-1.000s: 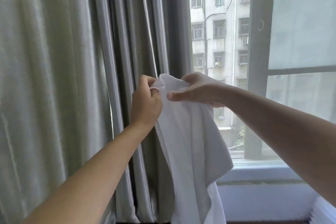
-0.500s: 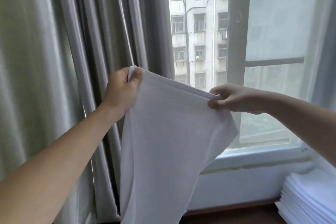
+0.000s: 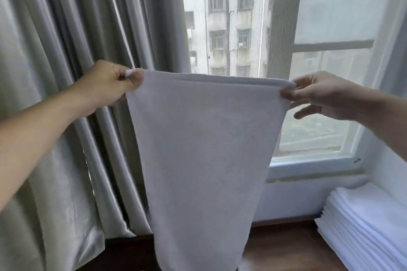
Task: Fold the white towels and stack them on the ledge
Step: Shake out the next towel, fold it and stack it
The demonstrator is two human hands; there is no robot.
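A white towel (image 3: 202, 152) hangs in the air in front of me, its top edge stretched level between my hands. My left hand (image 3: 105, 86) pinches the top left corner, fingers curled round the cloth. On the other side, my right hand (image 3: 317, 94) pinches the top right corner between thumb and forefinger, with the other fingers spread loosely below. The towel's lower end narrows and drops past the bottom of the view. A stack of several folded white towels (image 3: 370, 226) lies at the lower right on the dark wooden ledge (image 3: 282, 248).
Grey curtains (image 3: 66, 50) fill the left half. Behind the towel is a window (image 3: 319, 50) with a white sill (image 3: 308, 169) and a building outside. A sheer white curtain (image 3: 392, 72) hangs at the far right, above the stack.
My hands have drawn apart, left going left and right going right, and the bunched towel has spread out flat with its top edge taut. The view has shifted right and down.
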